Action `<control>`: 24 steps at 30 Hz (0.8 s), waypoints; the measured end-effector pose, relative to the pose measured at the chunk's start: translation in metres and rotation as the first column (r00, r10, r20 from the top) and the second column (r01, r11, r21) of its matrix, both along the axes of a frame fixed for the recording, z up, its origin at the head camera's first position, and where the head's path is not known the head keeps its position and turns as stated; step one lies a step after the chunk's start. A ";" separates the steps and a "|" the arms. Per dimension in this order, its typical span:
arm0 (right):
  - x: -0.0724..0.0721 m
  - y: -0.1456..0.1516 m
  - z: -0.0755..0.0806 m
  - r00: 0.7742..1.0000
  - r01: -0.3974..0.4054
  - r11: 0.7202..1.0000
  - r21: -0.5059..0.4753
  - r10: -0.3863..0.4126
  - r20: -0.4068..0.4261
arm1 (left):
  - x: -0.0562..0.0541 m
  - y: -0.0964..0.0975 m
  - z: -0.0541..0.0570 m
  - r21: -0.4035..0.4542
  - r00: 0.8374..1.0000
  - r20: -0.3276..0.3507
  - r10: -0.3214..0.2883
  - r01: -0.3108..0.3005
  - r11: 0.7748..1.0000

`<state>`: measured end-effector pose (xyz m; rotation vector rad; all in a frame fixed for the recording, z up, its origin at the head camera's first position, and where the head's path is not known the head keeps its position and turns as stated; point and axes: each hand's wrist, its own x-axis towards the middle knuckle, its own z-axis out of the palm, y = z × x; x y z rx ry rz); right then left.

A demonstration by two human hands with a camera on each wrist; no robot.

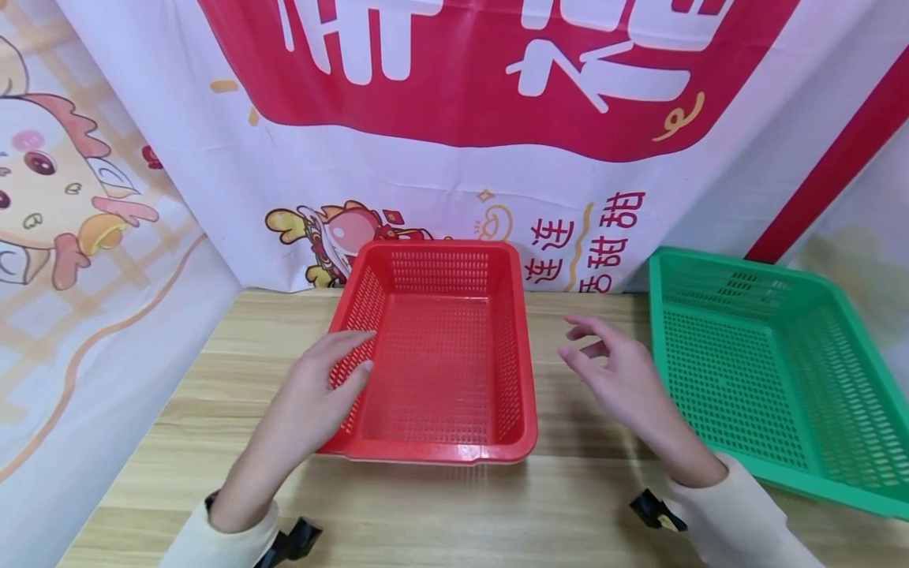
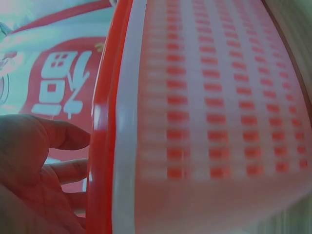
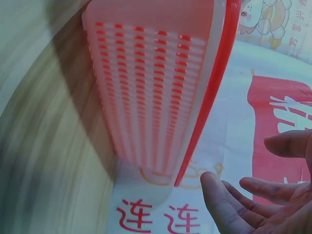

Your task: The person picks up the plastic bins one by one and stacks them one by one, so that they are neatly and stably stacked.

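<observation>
A red plastic basket [image 1: 461, 451] with perforated walls and nothing in it sits on the wooden table, its far end near the printed cloth. Over its left rim hovers my left hand [image 1: 312, 394], fingers loosely bent and holding nothing. In the left wrist view that hand's fingers [image 2: 68, 134] appear right at the red rim [image 2: 102, 126]. To the right of the basket my right hand [image 1: 614, 375] hangs in the air with relaxed fingers, apart from the red wall. The right wrist view shows the basket's outer side [image 3: 141, 87] beyond that hand [image 3: 273, 185].
A green perforated basket [image 1: 717, 465] stands at the right, close beside my right forearm. Behind the table [image 1: 440, 513] hangs a white and red printed cloth [image 1: 454, 170]. Another printed cloth [image 1: 142, 331] borders the left side.
</observation>
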<state>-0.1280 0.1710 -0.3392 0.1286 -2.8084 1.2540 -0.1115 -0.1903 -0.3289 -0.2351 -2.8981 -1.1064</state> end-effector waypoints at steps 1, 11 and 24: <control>0.001 0.002 0.000 1.000 0.003 1.000 0.010 -0.002 -0.013 | 0.000 0.004 0.000 -0.002 1.000 -0.002 0.000 0.000 1.000; 0.014 0.029 -0.004 0.990 0.064 0.996 0.054 -0.057 -0.131 | 0.003 0.048 -0.011 0.023 0.999 0.018 -0.044 0.044 0.999; 0.022 0.076 -0.010 0.964 0.168 0.982 0.087 -0.145 -0.223 | 0.002 0.110 -0.017 0.071 0.995 0.017 -0.103 0.101 0.992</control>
